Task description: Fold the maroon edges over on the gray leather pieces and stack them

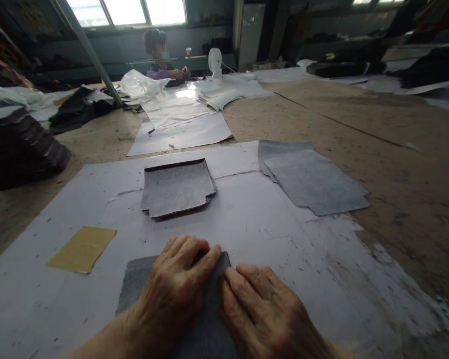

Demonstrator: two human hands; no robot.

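Observation:
A grey sheet piece [208,326] with a thin dark edge lies on white paper in front of me, its near end out of the frame. Across its top rests my left hand [179,284], fingers curled and thumb stretched toward the far right corner. My right hand [260,309] grips the right edge, its fingers pressed together; the fingertips are partly hidden. Just beyond my hands sits a small stack of similar grey pieces [177,192] with notched corners and a dark red folded strip along the far side. More flat grey pieces [314,177] overlap at the right.
White paper [97,194] covers the tabletop here, with a yellowish-brown square [83,249] at left. A dark stack [20,144] stands at the far left. Across the table sits a person [160,62] near a white fan [214,62]. Plastic wrap [140,85] and loose sheets lie between.

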